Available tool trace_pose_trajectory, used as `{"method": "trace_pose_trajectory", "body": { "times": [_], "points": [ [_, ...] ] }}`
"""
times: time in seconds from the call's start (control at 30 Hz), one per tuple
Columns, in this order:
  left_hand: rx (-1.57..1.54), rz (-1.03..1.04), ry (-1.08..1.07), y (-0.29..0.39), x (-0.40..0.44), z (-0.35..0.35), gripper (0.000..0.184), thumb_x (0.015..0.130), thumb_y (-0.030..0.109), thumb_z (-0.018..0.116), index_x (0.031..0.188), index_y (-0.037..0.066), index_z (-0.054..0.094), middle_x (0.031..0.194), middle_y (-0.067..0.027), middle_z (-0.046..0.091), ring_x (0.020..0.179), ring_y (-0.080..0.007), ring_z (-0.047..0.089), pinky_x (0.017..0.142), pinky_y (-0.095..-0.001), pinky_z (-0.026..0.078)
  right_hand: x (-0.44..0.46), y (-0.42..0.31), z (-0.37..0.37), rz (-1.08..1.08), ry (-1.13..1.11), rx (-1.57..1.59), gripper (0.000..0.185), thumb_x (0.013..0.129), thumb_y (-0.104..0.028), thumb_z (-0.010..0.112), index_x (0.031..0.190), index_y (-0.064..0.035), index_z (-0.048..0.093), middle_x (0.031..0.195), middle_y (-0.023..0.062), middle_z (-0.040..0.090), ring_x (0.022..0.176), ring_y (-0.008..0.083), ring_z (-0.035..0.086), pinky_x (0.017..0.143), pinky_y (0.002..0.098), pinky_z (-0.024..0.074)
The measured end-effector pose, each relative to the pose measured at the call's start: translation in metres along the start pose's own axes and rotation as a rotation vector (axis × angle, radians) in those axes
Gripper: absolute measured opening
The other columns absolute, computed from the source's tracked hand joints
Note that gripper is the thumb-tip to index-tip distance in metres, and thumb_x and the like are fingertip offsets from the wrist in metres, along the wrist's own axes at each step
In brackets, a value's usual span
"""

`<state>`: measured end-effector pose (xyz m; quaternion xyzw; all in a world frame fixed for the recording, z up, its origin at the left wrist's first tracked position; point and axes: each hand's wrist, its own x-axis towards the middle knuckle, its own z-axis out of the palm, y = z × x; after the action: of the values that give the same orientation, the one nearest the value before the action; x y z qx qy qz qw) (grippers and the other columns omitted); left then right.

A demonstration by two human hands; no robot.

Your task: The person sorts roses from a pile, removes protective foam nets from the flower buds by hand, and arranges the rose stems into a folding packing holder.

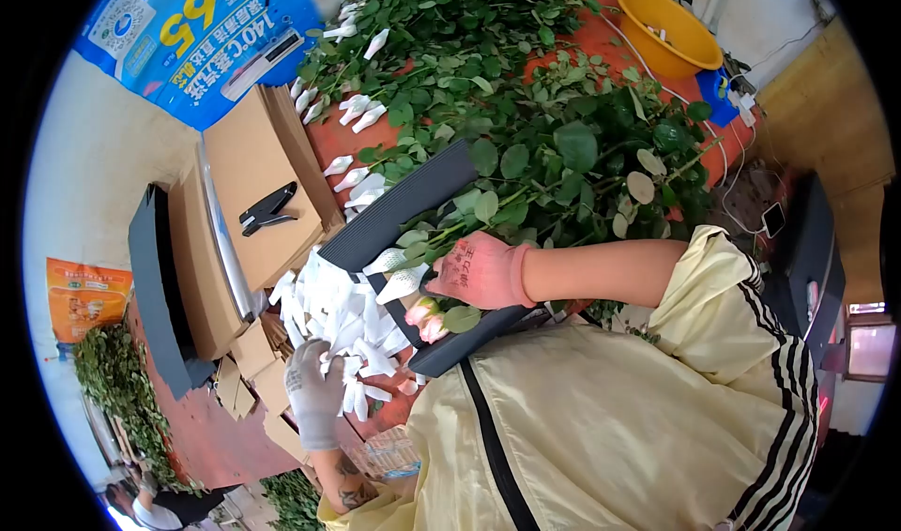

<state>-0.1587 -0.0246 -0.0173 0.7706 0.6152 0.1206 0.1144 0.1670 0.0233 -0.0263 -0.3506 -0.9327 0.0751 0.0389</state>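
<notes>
My right hand (pixel 479 270), in a pink knit glove, is closed around rose stems just behind the blooms. Pale pink roses (pixel 429 325) show below its fingers, and two buds in white foam net sleeves (pixel 402 284) lie beside its knuckles. Under them is a dark ribbed tray (pixel 404 207) with raised sides. My left hand (pixel 314 390), in a whitish glove, is at the lower edge of a heap of white foam net sleeves (pixel 333 311). Its fingers are bent together and seem to pinch one sleeve, partly hidden by the heap.
Leafy rose stems (pixel 450 53) cover the red table, several with sleeved buds (pixel 361 111). A black stapler (pixel 269 209) lies on stacked cardboard (pixel 249 146). At the back right stand a yellow basin (pixel 668 32) and white cables. Another person (pixel 155 512) is at the lower left.
</notes>
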Motion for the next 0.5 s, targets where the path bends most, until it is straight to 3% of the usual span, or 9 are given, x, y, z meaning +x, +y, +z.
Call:
{"method": "trace_pose_trajectory", "body": {
  "times": [0.03, 0.07, 0.1, 0.17, 0.23, 0.37, 0.43, 0.5],
  "points": [
    [0.040, 0.099, 0.081, 0.020, 0.001, -0.005, 0.032, 0.072, 0.017, 0.066, 0.101, 0.003, 0.062, 0.102, -0.0166, 0.061, 0.095, -0.0345, 0.055, 0.084, -0.0441, 0.043, 0.001, 0.000, 0.003, -0.054, 0.079, -0.038, 0.017, 0.086, -0.018, 0.045, 0.084, -0.0148, 0.061, 0.076, 0.0028, 0.059, 0.075, 0.0215, 0.061, 0.057, 0.0351, 0.0426],
    [-0.032, 0.165, 0.084, 0.043, 0.002, -0.006, 0.035, 0.072, 0.019, 0.066, 0.102, 0.002, 0.061, 0.106, -0.0166, 0.060, 0.097, -0.0345, 0.055, 0.086, -0.0436, 0.043, 0.001, -0.002, -0.009, -0.058, -0.052, -0.065, 0.022, 0.082, -0.015, 0.047, 0.099, -0.0148, 0.060, 0.083, 0.0046, 0.058, 0.075, 0.0231, 0.062, 0.060, 0.0351, 0.0454],
    [-0.105, 0.231, 0.090, 0.069, 0.004, -0.004, 0.038, 0.071, 0.021, 0.067, 0.104, 0.002, 0.061, 0.111, -0.0166, 0.059, 0.100, -0.0344, 0.055, 0.087, -0.0430, 0.043, 0.001, -0.002, -0.010, -0.079, -0.052, -0.077, 0.022, 0.082, -0.015, 0.047, 0.099, -0.0148, 0.060, 0.083, 0.0046, 0.058, 0.075, 0.0231, 0.062, 0.060, 0.0351, 0.0454],
    [-0.205, 0.282, -0.114, 0.120, 0.014, -0.001, 0.039, 0.074, 0.022, 0.065, 0.107, 0.002, 0.060, 0.118, -0.0164, 0.055, 0.108, -0.0347, 0.052, 0.093, -0.0431, 0.040, -0.002, -0.002, -0.008, -0.058, -0.066, -0.045, 0.029, 0.081, -0.015, 0.047, 0.107, -0.0164, 0.061, 0.087, 0.0056, 0.060, 0.074, 0.0230, 0.062, 0.060, 0.0348, 0.0455],
    [-0.159, 0.303, -0.018, 0.131, 0.012, 0.025, 0.041, 0.073, 0.026, 0.066, 0.106, 0.003, 0.061, 0.119, -0.0148, 0.055, 0.109, -0.0326, 0.052, 0.092, -0.0428, 0.040, -0.010, 0.001, -0.012, -0.114, 0.018, -0.126, 0.035, 0.080, -0.018, 0.050, 0.114, -0.0170, 0.060, 0.092, 0.0066, 0.062, 0.072, 0.0227, 0.061, 0.060, 0.0342, 0.0457],
    [-0.090, 0.308, 0.033, 0.133, 0.010, 0.033, 0.045, 0.073, 0.033, 0.067, 0.107, 0.004, 0.062, 0.120, -0.0117, 0.055, 0.111, -0.0294, 0.051, 0.092, -0.0424, 0.040, -0.008, -0.008, -0.046, 0.023, -0.143, -0.010, 0.033, 0.079, -0.026, 0.054, 0.110, -0.0152, 0.059, 0.097, 0.0068, 0.062, 0.073, 0.0207, 0.061, 0.059, 0.0358, 0.0457],
    [-0.106, 0.302, 0.012, 0.133, 0.009, 0.034, 0.046, 0.073, 0.034, 0.067, 0.107, 0.004, 0.062, 0.120, -0.0110, 0.055, 0.110, -0.0293, 0.052, 0.092, -0.0419, 0.040, -0.006, -0.006, -0.042, -0.017, 0.072, -0.063, 0.035, 0.079, -0.027, 0.055, 0.111, -0.0159, 0.057, 0.103, 0.0080, 0.061, 0.075, 0.0212, 0.061, 0.057, 0.0366, 0.0454],
    [-0.124, 0.295, 0.007, 0.134, 0.010, 0.034, 0.046, 0.073, 0.034, 0.067, 0.108, 0.004, 0.062, 0.120, -0.0103, 0.055, 0.110, -0.0292, 0.052, 0.092, -0.0415, 0.040, -0.003, -0.004, -0.032, -0.014, 0.047, -0.066, 0.039, 0.080, -0.029, 0.055, 0.116, -0.0143, 0.053, 0.111, 0.0109, 0.057, 0.077, 0.0224, 0.061, 0.057, 0.0371, 0.0456]
  ]
}}
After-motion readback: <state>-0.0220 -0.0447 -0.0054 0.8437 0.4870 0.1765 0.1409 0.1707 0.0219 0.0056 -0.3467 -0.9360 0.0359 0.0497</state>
